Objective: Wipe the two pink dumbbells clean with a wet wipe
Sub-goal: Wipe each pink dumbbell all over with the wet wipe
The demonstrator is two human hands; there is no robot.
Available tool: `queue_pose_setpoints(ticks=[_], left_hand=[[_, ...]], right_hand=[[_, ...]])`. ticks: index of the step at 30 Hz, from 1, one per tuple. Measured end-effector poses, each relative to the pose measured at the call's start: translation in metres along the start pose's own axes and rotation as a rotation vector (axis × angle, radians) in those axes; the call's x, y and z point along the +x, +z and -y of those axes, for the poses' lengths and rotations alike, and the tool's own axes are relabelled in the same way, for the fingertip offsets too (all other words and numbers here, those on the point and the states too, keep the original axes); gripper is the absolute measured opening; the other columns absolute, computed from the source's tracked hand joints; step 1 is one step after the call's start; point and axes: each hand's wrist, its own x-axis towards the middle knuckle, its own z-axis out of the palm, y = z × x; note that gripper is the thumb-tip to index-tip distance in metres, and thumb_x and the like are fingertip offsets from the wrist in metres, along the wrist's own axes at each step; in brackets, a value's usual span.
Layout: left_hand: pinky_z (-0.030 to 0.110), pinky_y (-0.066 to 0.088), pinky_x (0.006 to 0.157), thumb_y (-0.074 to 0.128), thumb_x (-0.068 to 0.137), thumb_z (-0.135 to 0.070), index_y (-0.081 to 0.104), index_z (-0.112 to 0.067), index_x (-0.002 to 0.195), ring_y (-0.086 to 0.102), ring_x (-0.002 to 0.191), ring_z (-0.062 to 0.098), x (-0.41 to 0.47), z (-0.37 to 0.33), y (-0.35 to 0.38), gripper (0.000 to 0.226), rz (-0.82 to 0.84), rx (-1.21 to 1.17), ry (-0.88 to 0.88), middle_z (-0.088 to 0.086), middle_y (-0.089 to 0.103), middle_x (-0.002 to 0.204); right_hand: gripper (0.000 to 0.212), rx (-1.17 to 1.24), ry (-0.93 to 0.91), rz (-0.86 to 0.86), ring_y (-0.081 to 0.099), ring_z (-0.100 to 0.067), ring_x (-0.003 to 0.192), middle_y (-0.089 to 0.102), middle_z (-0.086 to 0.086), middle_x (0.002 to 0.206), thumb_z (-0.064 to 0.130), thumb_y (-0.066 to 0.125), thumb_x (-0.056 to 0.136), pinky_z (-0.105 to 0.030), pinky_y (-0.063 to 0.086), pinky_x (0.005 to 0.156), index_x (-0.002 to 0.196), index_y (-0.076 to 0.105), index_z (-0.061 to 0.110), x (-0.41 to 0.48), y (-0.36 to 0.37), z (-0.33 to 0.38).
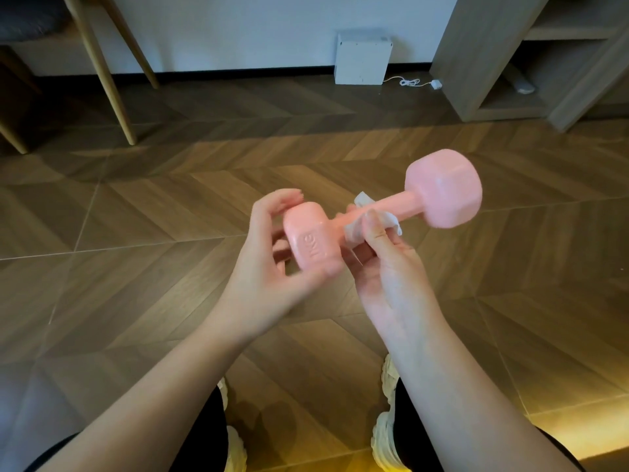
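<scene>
Above the wide herringbone wood floor [136,216], we hold the smooth pink dumbbell [398,204]: left hand [269,267] curled round its blocky end, right hand [384,264] pinching the white wet wipe [354,231] around its handle.

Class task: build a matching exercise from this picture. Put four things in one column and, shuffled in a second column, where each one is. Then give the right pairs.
Things
1. left hand
2. wet wipe
3. white box
4. white cable

Places
A. trailing in loops across the floor
B. wrapped round the pink dumbbell at its bar
C. standing against the wall
D. holding the dumbbell's near end

Pairs: 1-D, 2-B, 3-C, 4-A
</scene>
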Motion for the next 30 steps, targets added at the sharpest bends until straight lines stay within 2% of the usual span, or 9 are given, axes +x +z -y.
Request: queue_pose_setpoints(ticks=[2,4,11,14,17,23,26,28,30], left_hand=[[0.046,0.059,0.081,0.068,0.073,-0.058,0.052,-0.025,0.128,0.069,0.096,0.016,0.005,-0.005,-0.002,0.066,0.043,-0.388,-0.435,0.003,0.063,0.121],[0.044,0.059,0.071,0.065,0.078,-0.055,0.059,-0.014,0.123,0.069,0.086,0.02,0.008,0.002,-0.004,0.061,0.129,-0.566,-0.666,0.012,0.067,0.112],[0.017,0.049,0.088,0.089,0.068,-0.022,0.04,-0.02,0.132,0.056,0.117,0.018,-0.002,0.007,-0.002,0.081,-0.028,0.222,0.196,0.007,0.049,0.131],[0.044,0.058,0.081,0.066,0.076,-0.059,0.047,-0.023,0.135,0.068,0.097,0.028,0.004,-0.003,-0.004,0.073,0.029,-0.351,-0.368,0.009,0.06,0.122],[0.041,0.056,0.068,0.06,0.082,-0.055,0.051,-0.011,0.134,0.067,0.084,0.028,0.006,0.001,-0.001,0.068,0.13,-0.597,-0.661,0.016,0.064,0.106],[0.021,0.05,0.088,0.087,0.07,-0.014,0.038,-0.022,0.132,0.057,0.117,0.019,-0.001,0.005,-0.003,0.079,0.024,0.206,0.151,0.007,0.05,0.132],[0.033,0.054,0.074,0.068,0.09,-0.039,0.047,-0.022,0.135,0.066,0.089,0.016,0.008,-0.003,0.0,0.053,0.016,-0.302,-0.333,0.011,0.059,0.122],[0.042,0.054,0.074,0.053,0.087,-0.059,0.055,-0.012,0.132,0.066,0.079,0.026,0.006,-0.002,0.0,0.065,0.12,-0.583,-0.676,0.017,0.065,0.102],[0.045,0.055,0.075,0.06,0.084,-0.053,0.054,-0.007,0.13,0.066,0.082,0.027,0.004,0.002,0.001,0.066,0.115,-0.544,-0.633,0.013,0.067,0.098]], right_hand=[[0.056,-0.035,-0.016,-0.004,0.069,-0.016,0.101,0.074,-0.002,0.096,0.024,0.076,0.07,-0.036,0.05,0.101,0.12,0.064,0.003,0.0,0.0,-0.001],[0.055,-0.092,-0.029,-0.023,0.067,-0.021,0.111,0.075,-0.006,0.11,0.025,0.076,0.068,-0.035,0.05,0.101,0.117,0.065,0.004,0.001,0.0,0.0],[0.039,-0.05,-0.045,0.033,0.069,-0.02,0.103,0.072,-0.006,0.102,0.027,0.076,0.067,-0.036,0.051,0.098,0.101,0.068,0.01,0.003,-0.001,0.004],[0.052,-0.035,-0.043,-0.001,0.07,-0.02,0.105,0.074,-0.006,0.108,0.023,0.076,0.066,-0.038,0.051,0.1,0.114,0.067,0.009,0.002,0.001,0.005],[0.051,-0.066,-0.055,-0.023,0.069,-0.022,0.109,0.074,-0.009,0.113,0.022,0.076,0.065,-0.04,0.048,0.104,0.112,0.067,0.005,0.002,0.001,0.006],[0.033,-0.017,-0.056,0.034,0.071,-0.021,0.103,0.074,-0.007,0.106,0.026,0.078,0.064,-0.041,0.047,0.104,0.095,0.073,0.015,0.004,-0.001,0.011],[0.038,-0.002,-0.046,0.028,0.071,-0.02,0.103,0.074,-0.004,0.105,0.024,0.075,0.066,-0.041,0.046,0.106,0.103,0.071,0.014,0.004,0.0,0.01],[0.041,-0.024,-0.048,0.001,0.071,-0.02,0.102,0.075,-0.005,0.108,0.024,0.076,0.064,-0.042,0.046,0.106,0.104,0.072,0.015,0.004,0.0,0.01],[0.03,-0.028,-0.054,0.007,0.072,-0.019,0.099,0.075,-0.006,0.105,0.023,0.076,0.065,-0.043,0.046,0.107,0.094,0.074,0.014,0.004,0.0,0.011]])
